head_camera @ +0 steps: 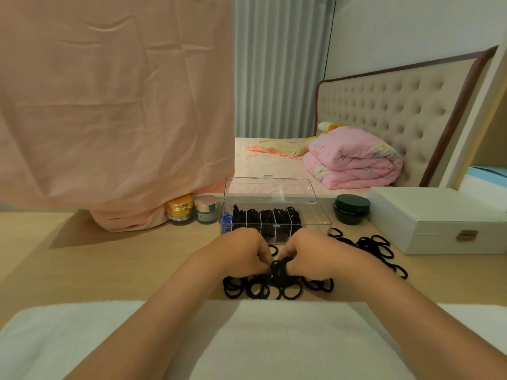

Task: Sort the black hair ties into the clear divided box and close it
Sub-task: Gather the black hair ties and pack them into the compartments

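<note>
Nearest me, a white towel [274,338] lies over the table [82,270] edge. Just past it, a heap of ties [274,287] — soft black fabric loops, matte, overlapping flat. Both hands meet above it: left hand [241,255] and right hand [310,256] are curled, fingertips pinching a bundled stack of ties [279,267] between them. I judge these light, stretchy and limp; they'll snag on each other, so I'd pinch the stack across its bands, not by one loop. More ties lie scattered to the right [375,249], near a white case [439,223] with a metal latch.

Beyond the hands, the box [274,218] — clear hard plastic, thin dividers, lid [270,190] upright at the back. Several compartments already hold ties; the right end one looks empty. Something blue [226,219] sits at its left end. Jars flank it — gold [179,209], silver-capped [206,209], dark green [351,209].
</note>
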A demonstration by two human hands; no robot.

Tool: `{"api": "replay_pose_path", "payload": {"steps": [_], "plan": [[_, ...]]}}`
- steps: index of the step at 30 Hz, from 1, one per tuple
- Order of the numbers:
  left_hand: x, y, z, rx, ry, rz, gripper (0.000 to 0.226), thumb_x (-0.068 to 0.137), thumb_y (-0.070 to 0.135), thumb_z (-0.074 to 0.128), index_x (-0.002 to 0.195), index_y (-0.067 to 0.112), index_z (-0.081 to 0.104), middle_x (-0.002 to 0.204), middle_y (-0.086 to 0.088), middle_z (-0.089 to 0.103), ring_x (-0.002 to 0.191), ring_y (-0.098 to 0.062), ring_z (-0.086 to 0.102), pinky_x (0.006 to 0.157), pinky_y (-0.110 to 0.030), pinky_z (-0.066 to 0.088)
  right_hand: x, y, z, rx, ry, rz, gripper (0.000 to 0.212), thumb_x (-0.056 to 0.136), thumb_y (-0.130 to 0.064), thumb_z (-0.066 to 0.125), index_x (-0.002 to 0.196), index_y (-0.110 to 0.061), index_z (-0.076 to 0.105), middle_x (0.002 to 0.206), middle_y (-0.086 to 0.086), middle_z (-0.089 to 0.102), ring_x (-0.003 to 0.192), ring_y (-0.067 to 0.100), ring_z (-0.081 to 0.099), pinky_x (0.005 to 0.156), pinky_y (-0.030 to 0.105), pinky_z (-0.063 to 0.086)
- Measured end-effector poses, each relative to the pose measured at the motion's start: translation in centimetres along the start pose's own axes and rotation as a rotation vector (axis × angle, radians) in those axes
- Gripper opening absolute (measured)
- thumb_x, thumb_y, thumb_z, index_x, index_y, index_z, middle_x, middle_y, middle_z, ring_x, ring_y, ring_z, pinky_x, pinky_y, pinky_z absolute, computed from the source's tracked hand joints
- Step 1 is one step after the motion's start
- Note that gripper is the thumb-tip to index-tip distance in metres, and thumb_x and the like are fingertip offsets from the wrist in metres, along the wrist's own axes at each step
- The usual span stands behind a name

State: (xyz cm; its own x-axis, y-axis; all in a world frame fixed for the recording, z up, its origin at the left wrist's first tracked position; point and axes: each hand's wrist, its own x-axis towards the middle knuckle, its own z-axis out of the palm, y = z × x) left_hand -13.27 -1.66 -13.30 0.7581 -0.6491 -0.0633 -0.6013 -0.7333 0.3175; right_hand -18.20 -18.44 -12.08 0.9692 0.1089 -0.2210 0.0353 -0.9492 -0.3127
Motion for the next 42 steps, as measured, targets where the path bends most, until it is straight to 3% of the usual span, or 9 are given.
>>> {"api": "replay_pose_path", "payload": {"steps": [4,10,16,20,26,31,36,40,42], "plan": [[0.1,-0.1,0.0,-0.006,-0.012,-0.02,0.014,0.091,0.028,0.068,0.104,0.028,0.074,0.111,0.008,0.069,0.101,-0.011,0.063,0.092,-0.029,0.053,0.4,-0.3,0.9,-0.02,0.035,0.017,0.027,0.09,-0.017,0.067,0.112,-0.027,0.078,0.097,-0.001,0.075,0.089,0.019,0.07,0.084,0.036,0.062],[0.3,-0.2,0.2,-0.045,-0.039,0.026,0.011,0.091,0.029,0.07,0.101,0.028,0.075,0.108,0.009,0.069,0.098,-0.01,0.062,0.087,-0.025,0.049,-0.5,0.0,-0.2,0.066,0.035,0.013,0.019,0.092,-0.015,0.066,0.089,-0.033,0.072,0.096,0.002,0.075,0.089,0.022,0.073,0.079,0.036,0.063],[0.0,-0.7,-0.4,-0.486,0.076,-0.055,0.01,0.092,0.029,0.068,0.097,0.021,0.072,0.098,-0.002,0.074,0.087,-0.013,0.067,0.082,-0.026,0.054,-1.7,0.7,-2.3,0.282,0.093,0.012,0.025,0.095,-0.006,0.06,0.099,-0.027,0.071,0.093,0.002,0.076,0.067,0.01,0.074,0.056,0.024,0.057],[0.1,-0.8,-0.6,-0.742,0.106,-0.126,0.012,0.092,0.03,0.07,0.09,0.019,0.073,0.087,0.002,0.073,0.073,-0.007,0.064,0.072,-0.022,0.057,-2.1,1.2,-3.5,0.364,0.159,0.043,0.03,0.093,0.0,0.058,0.107,-0.022,0.073,0.09,0.005,0.077,0.063,0.012,0.074,0.057,0.029,0.059],[0.2,-0.8,-0.2,-0.856,0.138,-0.21,0.01,0.09,0.023,0.074,0.093,0.014,0.076,0.09,-0.001,0.077,0.088,-0.019,0.073,0.086,-0.039,0.062,-2.4,1.7,-4.5,0.408,0.239,0.05,0.028,0.093,0.0,0.059,0.098,-0.023,0.076,0.081,0.008,0.078,0.059,0.017,0.069,0.05,0.024,0.054],[0.3,0.0,0.0,-0.991,0.204,-0.255,0.005,0.087,0.021,0.076,0.09,0.017,0.076,0.087,-0.002,0.079,0.079,-0.013,0.075,0.074,-0.027,0.062,-2.6,0.7,-4.1,0.677,0.134,-0.044,0.02,0.092,-0.007,0.067,0.102,-0.021,0.078,0.079,0.012,0.077,0.061,0.024,0.06,0.049,0.024,0.05],[0.3,0.6,-0.2,-1.23,0.096,-0.229,0.02,0.096,0.025,0.065,0.105,0.009,0.075,0.092,-0.013,0.077,0.086,-0.023,0.074,0.089,-0.041,0.061,-1.8,-0.1,-2.7,0.626,0.215,0.023,0.023,0.096,-0.004,0.059,0.101,-0.021,0.074,0.066,0.008,0.073,0.046,0.013,0.062,0.051,0.023,0.054],[0.2,0.9,-0.9,-1.361,0.014,-0.17,0.041,0.093,0.038,0.066,0.114,0.003,0.07,0.095,-0.011,0.075,0.09,-0.021,0.074,0.092,-0.039,0.059,-1.3,0.0,-2.3,0.602,0.294,0.067,0.023,0.094,-0.007,0.06,0.091,-0.029,0.067,0.062,0.007,0.073,0.045,0.013,0.064,0.053,0.025,0.058],[-0.1,0.9,-1.0,-1.256,-0.003,-0.11,0.037,0.086,0.027,0.075,0.118,0.008,0.072,0.103,-0.007,0.078,0.097,-0.018,0.075,0.093,-0.033,0.058,-1.0,0.0,-2.1,0.575,0.308,0.067,0.018,0.092,-0.011,0.065,0.091,-0.029,0.065,0.064,0.006,0.073,0.042,0.009,0.062,0.046,0.022,0.054]]}}
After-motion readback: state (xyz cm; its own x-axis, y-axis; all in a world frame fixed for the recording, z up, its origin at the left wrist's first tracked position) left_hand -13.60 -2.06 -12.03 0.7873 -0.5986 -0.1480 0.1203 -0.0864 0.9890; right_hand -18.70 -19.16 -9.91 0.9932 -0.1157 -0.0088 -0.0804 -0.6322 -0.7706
